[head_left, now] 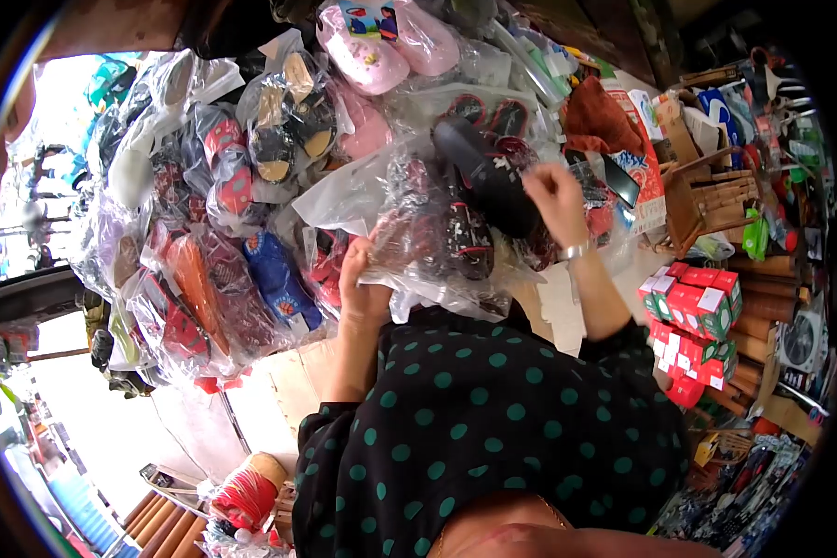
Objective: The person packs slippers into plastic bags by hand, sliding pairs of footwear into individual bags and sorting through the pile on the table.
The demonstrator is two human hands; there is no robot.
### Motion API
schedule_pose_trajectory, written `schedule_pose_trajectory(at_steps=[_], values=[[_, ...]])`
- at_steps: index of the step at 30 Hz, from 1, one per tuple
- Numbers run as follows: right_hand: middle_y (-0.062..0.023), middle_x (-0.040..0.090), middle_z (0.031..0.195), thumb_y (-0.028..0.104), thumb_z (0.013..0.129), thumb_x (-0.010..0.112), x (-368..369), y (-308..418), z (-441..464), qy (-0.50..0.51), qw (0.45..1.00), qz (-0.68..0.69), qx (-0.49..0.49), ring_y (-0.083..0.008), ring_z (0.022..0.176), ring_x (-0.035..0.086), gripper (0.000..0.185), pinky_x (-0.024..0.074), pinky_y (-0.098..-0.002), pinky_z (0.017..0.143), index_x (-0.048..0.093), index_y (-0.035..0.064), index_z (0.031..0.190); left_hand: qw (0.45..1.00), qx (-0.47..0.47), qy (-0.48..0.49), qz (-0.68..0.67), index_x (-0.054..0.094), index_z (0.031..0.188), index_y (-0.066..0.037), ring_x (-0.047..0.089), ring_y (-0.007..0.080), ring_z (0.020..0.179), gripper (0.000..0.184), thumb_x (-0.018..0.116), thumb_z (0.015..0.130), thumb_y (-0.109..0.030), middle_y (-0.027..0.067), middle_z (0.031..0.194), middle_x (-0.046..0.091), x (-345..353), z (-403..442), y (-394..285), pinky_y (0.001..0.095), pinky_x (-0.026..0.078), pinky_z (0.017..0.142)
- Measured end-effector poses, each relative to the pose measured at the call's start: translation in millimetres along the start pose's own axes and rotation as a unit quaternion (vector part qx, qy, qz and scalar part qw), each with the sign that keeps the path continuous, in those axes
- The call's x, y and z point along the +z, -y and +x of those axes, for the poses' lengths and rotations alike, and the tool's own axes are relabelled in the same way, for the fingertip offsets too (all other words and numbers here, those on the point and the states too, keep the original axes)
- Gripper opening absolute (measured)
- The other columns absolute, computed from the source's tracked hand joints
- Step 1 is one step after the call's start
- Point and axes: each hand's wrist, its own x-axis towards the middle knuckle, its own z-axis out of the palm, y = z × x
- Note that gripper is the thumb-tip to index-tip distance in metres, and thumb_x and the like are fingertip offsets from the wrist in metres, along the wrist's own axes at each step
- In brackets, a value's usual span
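Note:
My left hand (363,277) is closed on the edge of a clear plastic bag (344,200) that has dark and red footwear inside. A black slipper (488,177) lies slanted over the right part of the bag, sole end up. My right hand (556,193), with a metal band on the wrist, is at the slipper's right edge with its fingers curled; whether it grips the slipper is hard to make out. Bagged shoes surround both hands, among them a blue pair (279,277) on the left and pink clogs (372,56) above.
A dark phone (621,180) lies right of my right hand, near a red and white bag (644,153). Red and green boxes (693,312) are stacked at the right, beside a wooden chair (707,200). A red string spool (244,498) stands at lower left.

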Motion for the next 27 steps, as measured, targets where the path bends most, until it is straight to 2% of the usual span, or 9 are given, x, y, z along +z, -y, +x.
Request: schedule_pose_trajectory(at_steps=[6,13,15,16,18,20,22,24,27], values=[[-0.0222,0.048,0.124,0.035,0.069,0.075,58.8,-58.3,99.9,0.26,0.956,-0.132,-0.035,-0.0327,0.12,0.045,0.074,0.0368,-0.037,0.101,0.045,0.0057,0.13,0.995,0.013,0.06,-0.08,0.057,0.097,-0.005,0.025,0.0453,0.132,0.022,0.052,0.086,-0.024,0.0283,0.136,0.038,7.3,-2.9,-24.2,0.0722,0.014,0.101],[-0.0292,0.045,0.126,0.028,0.063,0.07,79.1,-39.3,108.9,0.303,0.906,-0.295,-0.003,-0.0441,0.112,0.049,0.091,0.0414,-0.0422,0.096,0.027,0.0121,0.141,0.988,0.145,0.051,0.025,0.053,0.119,-0.016,0.037,0.047,0.122,0.045,0.047,0.087,-0.046,0.0262,0.134,0.039,-14.5,-22.2,-118.6,0.0698,0.036,0.087],[-0.0236,0.048,0.126,0.024,0.064,0.067,68.2,-60.7,113.0,0.241,0.941,-0.202,-0.123,-0.038,0.109,0.053,0.085,0.0441,-0.0403,0.092,0.031,0.013,0.14,0.986,0.155,0.049,0.034,0.051,0.122,-0.015,0.044,0.046,0.117,0.047,0.046,0.087,-0.047,0.0254,0.127,0.047,-24.9,-28.9,-174.2,0.0674,0.041,0.084],[-0.0204,0.05,0.126,0.02,0.065,0.066,65.7,-67.6,117.9,0.218,0.947,-0.147,-0.183,-0.0346,0.108,0.055,0.081,0.0453,-0.0387,0.09,0.033,0.0129,0.14,0.988,0.119,0.059,0.078,0.045,0.128,-0.002,0.051,0.0386,0.111,0.058,0.048,0.087,-0.043,0.0219,0.129,0.046,-30.1,-29.5,-210.5,0.052,0.048,0.084],[-0.0135,0.051,0.124,0.008,0.068,0.06,36.8,-5.3,98.7,0.261,0.94,0.183,0.123,-0.0265,0.109,0.054,0.072,0.0449,-0.0337,0.091,0.037,0.0114,0.137,0.972,0.049,-0.155,0.171,0.056,0.103,-0.007,0.062,0.0279,0.091,0.023,0.053,0.087,-0.024,0.0168,0.111,0.06,-49.3,-21.6,-276.9,0.0416,0.054,0.077],[-0.0096,0.048,0.127,0.001,0.066,0.055,24.5,-23.3,89.0,0.187,0.887,0.385,0.173,-0.0238,0.117,0.048,0.072,0.0435,-0.0366,0.096,0.039,0.0101,0.135,0.765,0.077,-0.393,0.505,0.061,0.097,-0.006,0.062,0.019,0.086,0.017,0.058,0.085,-0.018,0.0082,0.097,0.064,-56.8,-8.2,-302.0,0.0308,0.049,0.076],[-0.0078,0.049,0.125,0.003,0.071,0.056,24.8,-31.5,72.4,0.128,0.849,0.485,0.169,-0.0253,0.115,0.049,0.066,0.0432,-0.0406,0.097,0.038,0.0107,0.134,0.51,0.254,-0.363,0.737,0.062,0.097,-0.003,0.061,0.0189,0.085,0.017,0.059,0.084,-0.014,0.0096,0.096,0.065,-99.5,-8.9,-322.5,0.0294,0.047,0.078],[-0.008,0.048,0.126,0.009,0.078,0.058,21.8,-49.6,64.1,0.171,0.808,0.52,0.218,-0.0271,0.117,0.048,0.061,0.0421,-0.0426,0.098,0.036,0.0123,0.135,0.506,0.293,-0.346,0.734,0.062,0.098,-0.002,0.061,0.0192,0.085,0.017,0.06,0.084,-0.013,0.01,0.095,0.065,-73.8,-1.3,-296.5,0.0297,0.047,0.078],[-0.0046,0.058,0.11,0.024,0.084,0.061,10.8,-67.4,59.8,0.116,0.896,0.309,0.298,-0.0193,0.096,0.06,0.041,0.0539,-0.0377,0.073,0.046,0.0151,0.121,0.464,0.308,-0.22,0.801,0.064,0.098,-0.004,0.061,0.0227,0.089,0.019,0.064,0.081,-0.012,0.0123,0.098,0.065,-4.7,16.1,-209.4,0.0322,0.046,0.08]])
